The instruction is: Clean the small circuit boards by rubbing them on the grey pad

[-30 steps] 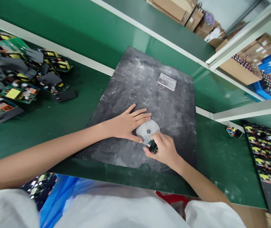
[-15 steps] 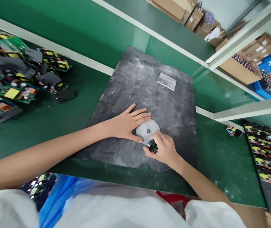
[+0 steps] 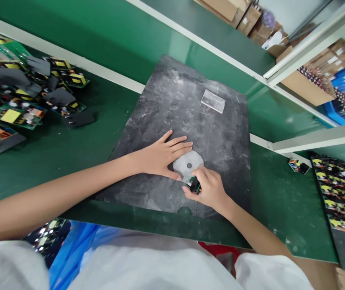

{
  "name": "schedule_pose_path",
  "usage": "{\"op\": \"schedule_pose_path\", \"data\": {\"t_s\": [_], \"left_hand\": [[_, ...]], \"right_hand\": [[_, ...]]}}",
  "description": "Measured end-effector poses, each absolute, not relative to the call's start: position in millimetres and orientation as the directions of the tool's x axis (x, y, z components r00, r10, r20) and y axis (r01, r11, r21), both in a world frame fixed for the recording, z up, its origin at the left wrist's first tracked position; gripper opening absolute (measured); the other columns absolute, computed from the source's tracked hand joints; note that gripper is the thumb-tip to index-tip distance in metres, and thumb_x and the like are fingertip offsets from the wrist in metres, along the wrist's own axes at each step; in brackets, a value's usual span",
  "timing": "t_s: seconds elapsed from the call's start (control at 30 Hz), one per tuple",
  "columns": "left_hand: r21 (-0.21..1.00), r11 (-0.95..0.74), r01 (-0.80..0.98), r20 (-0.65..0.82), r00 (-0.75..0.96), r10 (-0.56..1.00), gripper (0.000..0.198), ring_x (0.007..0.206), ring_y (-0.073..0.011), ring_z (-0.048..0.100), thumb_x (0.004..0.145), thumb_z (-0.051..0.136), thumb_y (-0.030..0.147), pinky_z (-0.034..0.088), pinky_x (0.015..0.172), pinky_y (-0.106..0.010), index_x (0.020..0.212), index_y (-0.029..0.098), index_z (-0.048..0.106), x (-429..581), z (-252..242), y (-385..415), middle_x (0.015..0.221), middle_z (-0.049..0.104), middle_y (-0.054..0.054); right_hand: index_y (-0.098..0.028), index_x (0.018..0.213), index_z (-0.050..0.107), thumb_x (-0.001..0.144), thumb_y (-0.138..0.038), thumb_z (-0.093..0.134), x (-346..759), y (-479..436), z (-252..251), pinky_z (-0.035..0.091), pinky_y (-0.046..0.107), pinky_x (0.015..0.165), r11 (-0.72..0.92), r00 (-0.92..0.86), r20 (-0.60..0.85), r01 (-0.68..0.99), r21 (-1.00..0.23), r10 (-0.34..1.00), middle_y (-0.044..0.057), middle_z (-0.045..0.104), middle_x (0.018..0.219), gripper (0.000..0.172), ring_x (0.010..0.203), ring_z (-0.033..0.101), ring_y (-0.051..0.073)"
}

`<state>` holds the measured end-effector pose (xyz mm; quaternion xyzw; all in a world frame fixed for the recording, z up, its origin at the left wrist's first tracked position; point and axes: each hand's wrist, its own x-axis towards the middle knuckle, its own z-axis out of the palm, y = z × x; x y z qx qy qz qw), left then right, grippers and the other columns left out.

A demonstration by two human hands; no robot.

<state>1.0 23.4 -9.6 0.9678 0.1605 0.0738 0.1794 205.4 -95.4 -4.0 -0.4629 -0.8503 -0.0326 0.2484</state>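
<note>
One small circuit board point(image 3: 195, 186) is being held in a narrow pinch by the right hand point(image 3: 211, 187), at the near edge of a pale disc point(image 3: 183, 161) lying on a dark mat point(image 3: 178, 92). The left hand point(image 3: 159, 159) is lying palm-down, spread wide, beside the disc.

A small green circuit board point(image 3: 195, 186) with a black part, partly hidden, sits pinched in the right hand point(image 3: 208, 186), while a flat, pale grey disc point(image 3: 184, 161) with a round central hole lies between it and the spread left hand point(image 3: 165, 158).
</note>
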Motion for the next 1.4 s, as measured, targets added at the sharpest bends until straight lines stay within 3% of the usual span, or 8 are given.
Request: {"op": "schedule_pose_path", "data": {"t_s": [1.4], "left_hand": [[0.394,-0.877,0.275,0.095,0.937,0.336,0.094,0.148,-0.0317,0.014,0.085,0.039,0.076,-0.012,0.117,-0.052,0.155,0.018,0.015,1.1,-9.0,23.2,0.158,0.024,-0.009]], "right_hand": [[-0.02,0.078,0.048,0.087,-0.044,0.051,206.1,-95.0,-3.6,0.034,0.023,0.048,0.569,-0.44,0.453,0.798,-0.199,0.775,-0.003,0.045,0.061,0.025,0.05,0.04,0.01]]}}
